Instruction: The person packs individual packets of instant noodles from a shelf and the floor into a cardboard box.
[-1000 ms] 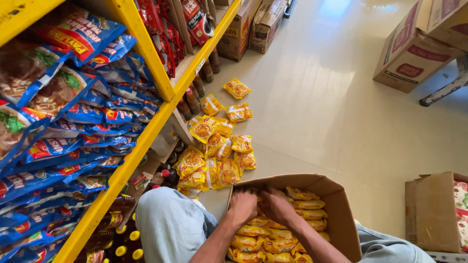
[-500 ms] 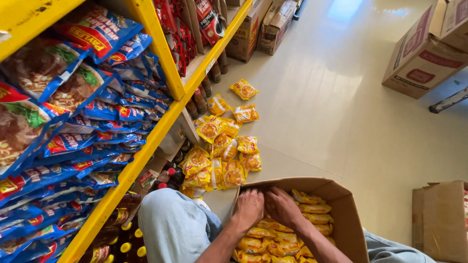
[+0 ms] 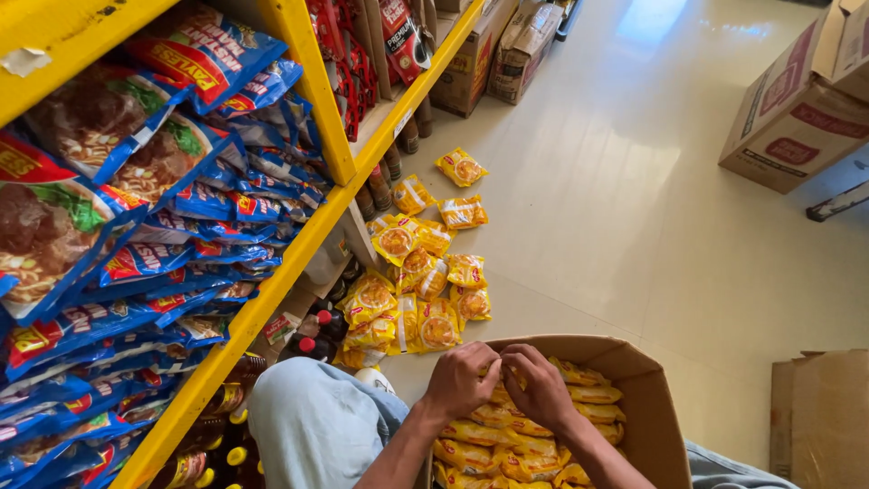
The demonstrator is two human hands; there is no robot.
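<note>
The cardboard box (image 3: 647, 407) runs off the bottom edge; both hands' fingertips (image 3: 493, 367) hide among yellow packets (image 3: 507, 444), so their grip is unclear.

The light is bright and even, coming from up ahead, far beyond the hands (image 3: 502, 385). It lays a pale blue-white glare on the floor (image 3: 652, 27) at the far end, and the tiles carry a soft sheen all the way back. Shadows are faint; the deepest dark sits under the shelf (image 3: 299, 272) to the left of the hands, where the bottles are hard to make out. The yellow packets (image 3: 425, 272) just ahead of the hands look crisp. The blue packets (image 3: 54, 226) far left loom large, slightly soft and stretched by the wide lens. Shelf lines bow toward the edges.
</note>
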